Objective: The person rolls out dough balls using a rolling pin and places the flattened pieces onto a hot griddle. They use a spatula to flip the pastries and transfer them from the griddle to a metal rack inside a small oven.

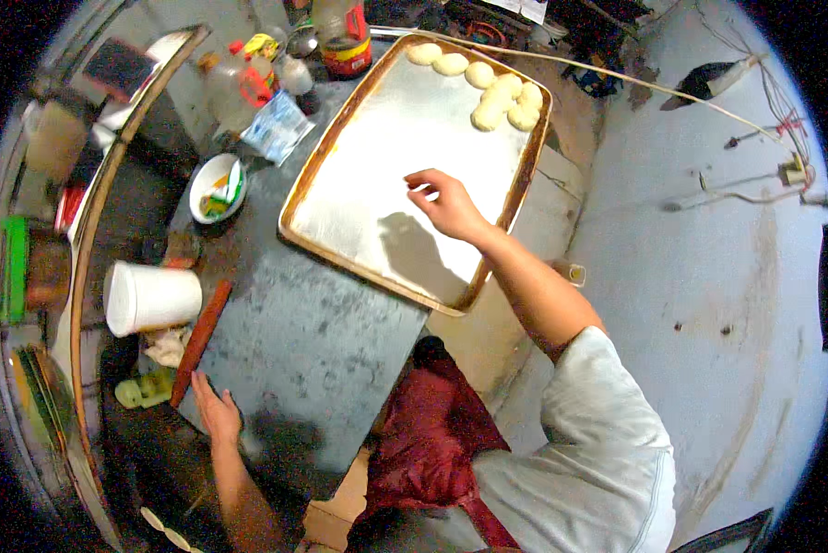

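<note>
Above the bare middle of a metal baking tray (359, 173) with browned edges, my right hand (448, 207) hovers. Its fingers are bent, with a gap between thumb and forefinger and nothing visible in it. A shadow of that hand falls on the tray. Several pale dough pieces (480, 75) lie in the tray's far right corner, some pressed against each other. My left hand (219, 413) is flat with fingers extended, at the near end of a reddish-brown stick (203, 339), perhaps a rolling pin. Whether the fingertips touch it I cannot tell.
On the dark grey table (303, 345) stand a white bowl (196, 190) with wrappers, a white plastic tub (152, 298) and a blue-white packet (278, 128). Bottles (343, 41) crowd the far left corner. A pale cable (614, 72) runs past the tray to the wall (684, 263).
</note>
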`<action>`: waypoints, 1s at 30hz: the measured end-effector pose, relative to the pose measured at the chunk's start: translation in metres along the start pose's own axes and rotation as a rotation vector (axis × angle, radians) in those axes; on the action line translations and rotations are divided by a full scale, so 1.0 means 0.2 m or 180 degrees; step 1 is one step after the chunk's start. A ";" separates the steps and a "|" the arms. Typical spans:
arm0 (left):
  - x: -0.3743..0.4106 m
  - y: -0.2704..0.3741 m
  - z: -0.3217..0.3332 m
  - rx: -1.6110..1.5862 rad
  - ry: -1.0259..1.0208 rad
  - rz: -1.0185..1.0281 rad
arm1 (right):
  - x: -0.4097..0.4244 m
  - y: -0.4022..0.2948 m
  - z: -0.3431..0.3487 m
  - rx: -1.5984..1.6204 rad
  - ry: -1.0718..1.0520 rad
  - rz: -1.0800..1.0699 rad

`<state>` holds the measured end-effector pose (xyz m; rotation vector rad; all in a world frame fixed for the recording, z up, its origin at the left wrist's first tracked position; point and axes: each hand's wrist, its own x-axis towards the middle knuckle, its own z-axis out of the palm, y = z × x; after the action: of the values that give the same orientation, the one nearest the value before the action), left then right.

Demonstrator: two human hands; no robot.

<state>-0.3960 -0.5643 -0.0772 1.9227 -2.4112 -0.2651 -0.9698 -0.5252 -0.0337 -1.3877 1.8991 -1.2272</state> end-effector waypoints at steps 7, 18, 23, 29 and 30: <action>0.52 0.35 0.12 0.0266 -0.0250 -0.0249 | 0.91 0.64 -0.67 -0.1226 0.0553 0.0305; 0.30 0.22 0.20 0.0744 -0.0209 -0.0288 | 1.94 0.78 -0.62 -0.3157 0.0405 0.0659; 0.23 0.29 0.14 0.0371 -0.0439 -0.0311 | 2.06 0.80 -0.60 -0.2775 0.0194 0.1042; 0.00 -0.03 0.31 -0.0532 -0.0340 -0.0760 | 2.09 0.97 -0.55 -0.2988 0.0526 0.0031; 0.01 -0.06 0.32 -0.0136 -0.0480 -0.0729 | 2.10 1.01 -0.57 -0.3098 0.0327 0.0139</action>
<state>-0.3943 -0.5628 -0.1417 2.2358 -2.2463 -0.4832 -1.3131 -0.8521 -0.1034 -1.6997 2.7411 -0.2966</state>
